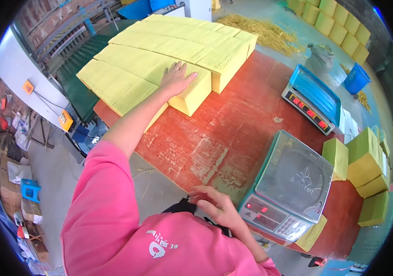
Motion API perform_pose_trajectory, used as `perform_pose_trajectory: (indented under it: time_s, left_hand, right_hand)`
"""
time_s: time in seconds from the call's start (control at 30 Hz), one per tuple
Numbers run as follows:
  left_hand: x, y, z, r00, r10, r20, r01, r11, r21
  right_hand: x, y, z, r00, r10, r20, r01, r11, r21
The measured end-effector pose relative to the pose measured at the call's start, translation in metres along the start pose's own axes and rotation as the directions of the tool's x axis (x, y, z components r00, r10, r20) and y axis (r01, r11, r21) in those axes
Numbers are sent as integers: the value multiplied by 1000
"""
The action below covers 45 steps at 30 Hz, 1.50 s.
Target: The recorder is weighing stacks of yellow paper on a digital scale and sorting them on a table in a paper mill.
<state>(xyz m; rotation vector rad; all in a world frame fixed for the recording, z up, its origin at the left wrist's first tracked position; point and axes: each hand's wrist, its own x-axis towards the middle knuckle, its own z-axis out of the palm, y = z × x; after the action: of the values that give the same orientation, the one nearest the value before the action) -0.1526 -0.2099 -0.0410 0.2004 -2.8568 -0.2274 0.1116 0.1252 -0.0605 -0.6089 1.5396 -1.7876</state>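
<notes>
Pink shirt (125, 230), yellow stacks (159, 43), blue bucket (357, 80)

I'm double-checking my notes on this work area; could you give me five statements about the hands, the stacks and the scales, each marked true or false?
1. The left hand lies on top of a yellow stack. True.
2. The right hand is gripping a yellow stack. False: no object shows in it, and it is away from the stacks.
3. Two scales stand on the red tabletop. True.
4. The blue-trayed scale is nearer the person than the gray-topped scale. False: the gray-topped scale is nearer.
5. The blue bucket stands on the tabletop. False: it is on the floor beyond it.
</notes>
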Motion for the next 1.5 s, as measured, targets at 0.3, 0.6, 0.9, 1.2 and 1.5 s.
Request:
perform_pose_trajectory:
  time_s: [0.3,0.6,0.9,1.2,1.5]
  left_hand:
    - [-1,-1,23,960,229,159,-254,954,160]
    - [-82,26,2,901,405,157,-395,914,-90]
    - [-269,64,-78,878,429,212,-376,892,-251]
    - [-353,81,-79,970,225,93,-184,929,-321]
    - [-366,67,-38,880,51,472,401,-613,-681]
  right_hand:
    - [41,47,52,965,263,17,-264,964,37]
    - [44,78,56,877,449,169,-480,820,312]
    - [-14,107,42,878,468,100,-435,692,577]
    - [-43,108,36,981,164,99,-186,697,693]
    - [-58,22,25,915,-309,-258,301,951,-70]
